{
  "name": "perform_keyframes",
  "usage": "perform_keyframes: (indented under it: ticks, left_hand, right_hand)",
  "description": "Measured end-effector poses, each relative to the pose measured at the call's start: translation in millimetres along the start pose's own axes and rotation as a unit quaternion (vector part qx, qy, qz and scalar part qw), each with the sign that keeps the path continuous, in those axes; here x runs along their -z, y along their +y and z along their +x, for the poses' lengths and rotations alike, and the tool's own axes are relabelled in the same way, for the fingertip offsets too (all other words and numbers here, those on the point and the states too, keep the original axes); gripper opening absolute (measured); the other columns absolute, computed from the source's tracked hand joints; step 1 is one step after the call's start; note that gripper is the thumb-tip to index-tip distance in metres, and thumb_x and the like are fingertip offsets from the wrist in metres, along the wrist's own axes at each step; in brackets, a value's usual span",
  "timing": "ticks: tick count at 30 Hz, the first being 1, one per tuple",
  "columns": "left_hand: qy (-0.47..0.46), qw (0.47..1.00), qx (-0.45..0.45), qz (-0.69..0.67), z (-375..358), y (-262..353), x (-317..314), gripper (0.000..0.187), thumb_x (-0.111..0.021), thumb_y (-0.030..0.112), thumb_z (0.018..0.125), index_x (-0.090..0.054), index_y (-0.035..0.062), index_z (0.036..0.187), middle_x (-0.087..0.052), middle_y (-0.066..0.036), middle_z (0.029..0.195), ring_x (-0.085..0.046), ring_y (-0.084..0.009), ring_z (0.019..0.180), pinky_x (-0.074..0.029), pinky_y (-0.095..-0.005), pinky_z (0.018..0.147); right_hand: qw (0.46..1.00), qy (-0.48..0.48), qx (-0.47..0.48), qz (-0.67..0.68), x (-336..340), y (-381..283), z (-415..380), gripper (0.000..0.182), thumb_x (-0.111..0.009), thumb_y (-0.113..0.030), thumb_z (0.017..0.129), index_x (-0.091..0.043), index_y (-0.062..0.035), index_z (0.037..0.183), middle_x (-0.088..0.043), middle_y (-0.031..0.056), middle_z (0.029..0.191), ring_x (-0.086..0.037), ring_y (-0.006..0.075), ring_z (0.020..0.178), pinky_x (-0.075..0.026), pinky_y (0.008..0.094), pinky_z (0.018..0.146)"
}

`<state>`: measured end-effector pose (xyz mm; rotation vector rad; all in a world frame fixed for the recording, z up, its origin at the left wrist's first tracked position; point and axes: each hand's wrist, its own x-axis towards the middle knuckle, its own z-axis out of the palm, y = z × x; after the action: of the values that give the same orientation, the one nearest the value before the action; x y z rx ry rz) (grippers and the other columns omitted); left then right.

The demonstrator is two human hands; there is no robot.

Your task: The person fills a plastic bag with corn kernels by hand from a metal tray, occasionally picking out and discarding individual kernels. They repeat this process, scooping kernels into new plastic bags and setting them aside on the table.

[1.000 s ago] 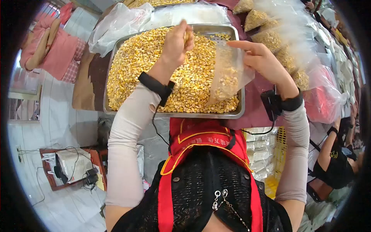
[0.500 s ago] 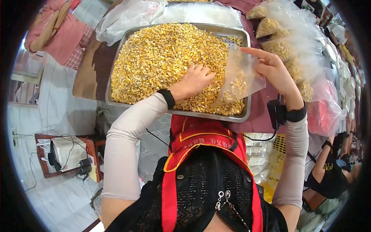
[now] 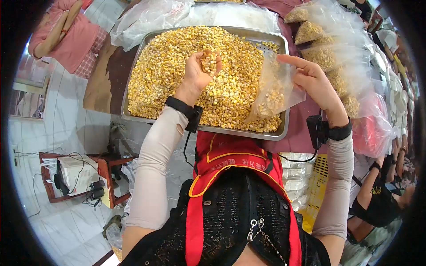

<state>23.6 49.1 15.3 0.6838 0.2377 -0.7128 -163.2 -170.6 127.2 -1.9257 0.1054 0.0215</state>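
Observation:
A heap of yellow corn kernels [image 3: 164,80] fills a metal tray [image 3: 285,119] in front of me. Over the middle of the heap, my left hand [image 3: 199,73] is turned palm up, its fingers curled round a handful of kernels [image 3: 208,62]. My right hand [image 3: 313,82] pinches the edge of a clear plastic bag [image 3: 271,86] at the tray's right side, index finger stretched along its top. Some kernels lie in the bag's lower part, which rests on the corn. Part of a perforated metal piece [image 3: 266,48] shows in the far right corner.
Several bags of corn [image 3: 321,55] stand in a row on the right of the dark red tablecloth [image 3: 301,117]. Loose plastic bags [image 3: 146,22] lie behind the tray. At the left stands a person with folded arms [image 3: 62,40]; other people [image 3: 381,195] are at the right.
My left hand has moved left and up off the heap, turning from palm down to palm up with a handful of kernels. The right hand and bag have hardly moved.

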Motion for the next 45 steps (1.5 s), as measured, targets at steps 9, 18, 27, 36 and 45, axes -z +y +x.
perform_keyframes:
  ticks: [9, 18, 27, 36, 45]
  left_hand:
    - [-0.244, 0.966, 0.085, -0.017, 3, 10, -52, 0.018, -0.054, 0.019, 0.091, -0.051, 0.0041, 0.100, -0.046, -0.005, 0.084, -0.042, -0.0104, 0.063, -0.038, -0.0204, 0.050]
    - [-0.251, 0.943, -0.101, 0.192, -45, -36, -160, 0.030, -0.048, 0.035, 0.094, -0.047, 0.0057, 0.089, -0.045, 0.000, 0.060, -0.043, -0.0104, 0.049, -0.037, -0.0231, 0.044]
    - [-0.282, 0.906, -0.236, 0.210, -38, -65, -154, 0.028, -0.056, 0.033, 0.090, -0.053, 0.0062, 0.084, -0.049, 0.001, 0.063, -0.043, -0.0054, 0.050, -0.036, -0.0220, 0.044]
    - [-0.097, 0.893, -0.123, 0.422, 17, -32, -72, 0.020, -0.053, 0.026, 0.091, -0.054, 0.0077, 0.097, -0.052, -0.002, 0.071, -0.048, -0.0108, 0.057, -0.040, -0.0241, 0.048]
    - [-0.197, 0.321, -0.301, 0.876, 14, -92, -14, 0.021, -0.055, 0.020, 0.083, -0.056, 0.0081, 0.101, -0.054, -0.014, 0.103, -0.047, -0.0311, 0.102, -0.038, -0.0470, 0.083]
  right_hand:
    - [0.999, 0.010, 0.011, -0.039, -3, -5, -2, 0.051, -0.042, 0.002, 0.077, -0.053, -0.0066, 0.126, -0.035, -0.0099, 0.064, -0.033, 0.0011, 0.057, -0.029, 0.0168, 0.051]
    - [0.999, -0.017, 0.013, -0.035, 1, -5, 1, 0.049, -0.045, 0.001, 0.076, -0.052, -0.0009, 0.124, -0.046, -0.0049, 0.066, -0.039, 0.0030, 0.057, -0.034, 0.0214, 0.050]
    - [0.999, 0.012, 0.035, -0.031, 4, 7, 1, 0.048, -0.046, 0.001, 0.074, -0.052, 0.0011, 0.122, -0.046, -0.0036, 0.066, -0.040, 0.0043, 0.058, -0.035, 0.0229, 0.051]
    - [0.997, 0.003, 0.047, -0.060, 7, 9, -2, 0.048, -0.045, 0.001, 0.076, -0.054, -0.0014, 0.122, -0.046, -0.0053, 0.067, -0.039, 0.0027, 0.058, -0.034, 0.0209, 0.051]
    - [0.997, 0.005, 0.023, -0.067, 5, 1, -5, 0.047, -0.044, 0.001, 0.079, -0.054, -0.0047, 0.124, -0.036, -0.0098, 0.066, -0.033, 0.0009, 0.058, -0.029, 0.0166, 0.053]
